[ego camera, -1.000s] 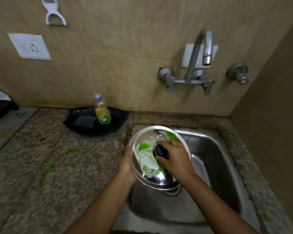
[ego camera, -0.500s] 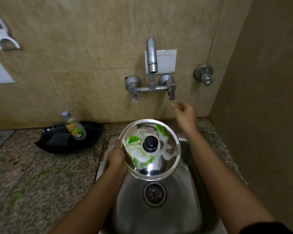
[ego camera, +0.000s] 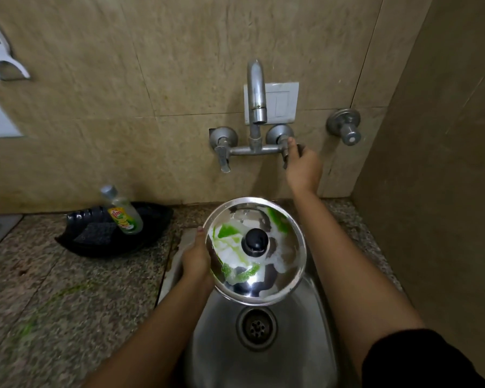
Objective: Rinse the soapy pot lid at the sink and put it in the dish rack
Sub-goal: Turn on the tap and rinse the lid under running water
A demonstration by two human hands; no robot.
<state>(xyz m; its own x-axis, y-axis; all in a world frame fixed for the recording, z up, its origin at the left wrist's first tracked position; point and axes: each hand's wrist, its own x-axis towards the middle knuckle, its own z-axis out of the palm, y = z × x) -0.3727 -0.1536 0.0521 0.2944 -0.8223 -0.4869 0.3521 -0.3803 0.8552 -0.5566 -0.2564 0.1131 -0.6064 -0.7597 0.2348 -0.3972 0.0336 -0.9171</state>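
Note:
A round steel pot lid [ego camera: 286,278] with a black knob, streaked with green soap and white foam, is held over the steel sink [ego camera: 314,331]. My left hand [ego camera: 195,259] grips the lid's left rim from below. My right hand [ego camera: 301,166] is up at the wall, closed around the right tap handle of the faucet [ego camera: 255,107]. No water runs from the spout. No dish rack is in view.
A black tray [ego camera: 151,233] with a scrub pad and a dish soap bottle [ego camera: 122,211] sits on the granite counter [ego camera: 53,289] to the left. The sink drain [ego camera: 256,327] lies below the lid. A second valve [ego camera: 345,127] sticks out of the wall at right. A side wall stands close on the right.
My right hand left the lid's knob, rose to the wall and took hold of the right tap handle. The lid stays in my left hand over the sink.

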